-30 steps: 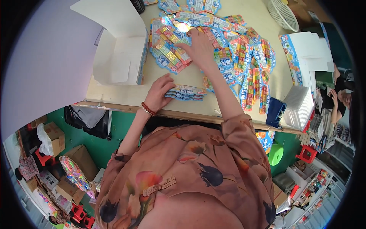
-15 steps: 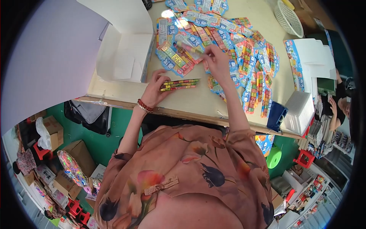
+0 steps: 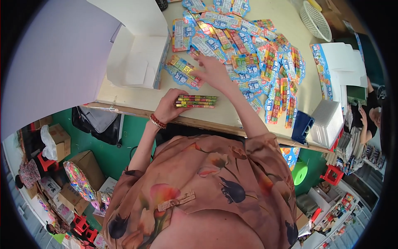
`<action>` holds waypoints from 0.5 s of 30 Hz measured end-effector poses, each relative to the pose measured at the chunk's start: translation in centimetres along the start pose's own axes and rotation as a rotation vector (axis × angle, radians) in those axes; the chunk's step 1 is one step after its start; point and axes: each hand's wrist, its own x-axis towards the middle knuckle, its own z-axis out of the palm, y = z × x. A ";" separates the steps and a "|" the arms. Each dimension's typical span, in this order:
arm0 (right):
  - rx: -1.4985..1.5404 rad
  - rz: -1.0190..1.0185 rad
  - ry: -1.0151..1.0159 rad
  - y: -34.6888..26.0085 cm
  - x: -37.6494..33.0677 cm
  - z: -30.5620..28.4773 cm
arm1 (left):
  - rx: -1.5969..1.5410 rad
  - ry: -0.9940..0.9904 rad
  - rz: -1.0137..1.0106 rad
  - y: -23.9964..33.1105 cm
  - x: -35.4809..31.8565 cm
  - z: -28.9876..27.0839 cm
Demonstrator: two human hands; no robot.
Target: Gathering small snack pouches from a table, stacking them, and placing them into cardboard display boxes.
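Note:
My left hand (image 3: 168, 107) is closed around one end of a small stack of candy blister cards (image 3: 197, 101), held on edge just above the table's front edge. My right hand (image 3: 215, 74) reaches over the table with its fingers apart. Its fingertips are at the right edge of a loose blister card (image 3: 182, 69) with yellow and red pieces; whether they grip it I cannot tell. Beyond the hand spreads a pile of blue-edged blister cards (image 3: 245, 64), some showing coloured pieces, others their printed backs.
An open white carton (image 3: 137, 62) stands left of the cards. On the right are a white basket (image 3: 316, 21), a blue holder (image 3: 301, 126), stacked clear plastic trays (image 3: 325, 120) and a printed display box (image 3: 342, 58). The wooden table edge (image 3: 199, 124) runs before me.
My right hand has moved left and no longer carries the blurred card it held above the pile. The stack in my left hand looks thicker.

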 end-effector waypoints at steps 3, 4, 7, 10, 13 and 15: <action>-0.572 -0.274 0.194 -0.6 1.1 2.0 | 0.015 0.073 -0.067 0.9 -1.2 -0.2; -0.574 -0.133 -0.010 -0.8 1.5 2.0 | -0.013 0.122 -0.137 1.2 -1.7 -0.3; -0.450 0.133 -0.274 -1.5 1.8 0.8 | -0.211 0.157 -0.280 1.1 -3.4 -1.0; -0.350 0.165 -0.208 0.4 -0.3 0.6 | -0.487 0.146 -0.368 0.8 -4.3 -1.0; -0.482 -0.029 0.040 0.1 -2.9 1.5 | -1.003 0.231 -0.531 1.2 -4.3 0.2; -0.470 -0.027 0.162 -0.1 -3.5 1.7 | -1.084 0.208 -0.552 1.0 -4.1 0.9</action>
